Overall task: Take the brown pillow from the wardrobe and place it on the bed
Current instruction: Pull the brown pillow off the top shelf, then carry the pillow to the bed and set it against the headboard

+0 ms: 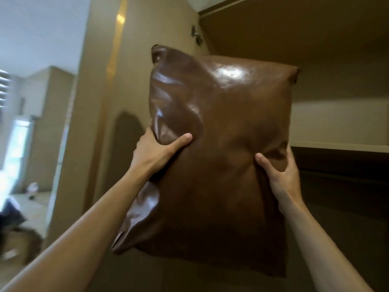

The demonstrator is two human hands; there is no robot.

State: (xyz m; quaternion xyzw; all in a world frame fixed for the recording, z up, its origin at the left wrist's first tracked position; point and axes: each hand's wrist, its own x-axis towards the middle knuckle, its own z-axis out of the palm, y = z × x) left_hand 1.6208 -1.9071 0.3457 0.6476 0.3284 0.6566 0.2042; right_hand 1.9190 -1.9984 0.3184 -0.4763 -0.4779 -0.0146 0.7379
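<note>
Brown pillow (221, 148) is held up in mid-air w/ both hands, upright and slightly tilted, its top-left corner leaning toward the wardrobe door (134, 66). Glossy leather-like cover, bright highlight near the pillow's top, deep creases down its left side.

Left hand (155, 152) grips the pillow's left edge approx halfway up: thumb pressed flat on the front face, remaining fingers wrapped behind the edge & out of sight. Cover dents in under the thumb. Right hand (280, 173) clamps the pillow's right edge a bit lower than the left: thumb on the front, fingers curled round the side. Both forearms bare, reaching up from below the pillow.

Behind the pillow, to its right: open wardrobe (336, 49) w/ a pale shelf (341, 145) level w/ the pillow's middle. Pillow is in front of the shelf; can't tell if any part touches it. The compartment below the shelf is dark, contents not readable.

Left of the pillow: the tan door panel, a hinge (196, 36) above the pillow's top-left corner. Further left of the pillow a bright window (16, 140) and blurred room; clutter low down there, too blurred to ID.
</note>
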